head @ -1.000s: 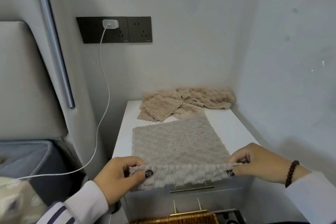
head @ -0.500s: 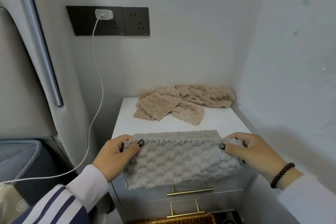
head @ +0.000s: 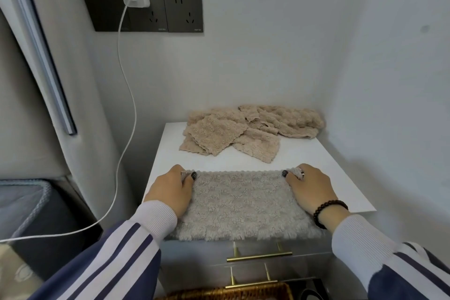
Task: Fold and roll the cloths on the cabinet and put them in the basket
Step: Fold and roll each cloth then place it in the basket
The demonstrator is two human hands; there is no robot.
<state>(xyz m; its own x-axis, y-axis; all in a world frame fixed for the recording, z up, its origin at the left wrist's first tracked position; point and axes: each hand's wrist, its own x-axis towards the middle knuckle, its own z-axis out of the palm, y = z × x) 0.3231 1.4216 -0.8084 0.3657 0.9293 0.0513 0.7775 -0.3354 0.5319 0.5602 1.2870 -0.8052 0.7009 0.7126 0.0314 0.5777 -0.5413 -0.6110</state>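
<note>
Head view, close above cabinet (head: 328,178), facing down (toward wall corner)

A fluffy, nubbly grey cloth (head: 239,204) lies on a smooth matt white cabinet top (head: 314,161). Behind it, beige cloths (head: 243,133) look equally plush and bumpy. Brushed brass drawer handles (head: 259,256) gleam above a rough woven wicker basket (head: 226,293).

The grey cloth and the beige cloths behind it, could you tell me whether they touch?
Apart. The head view shows bare white cabinet top between the grey cloth and the beige cloths.
</note>
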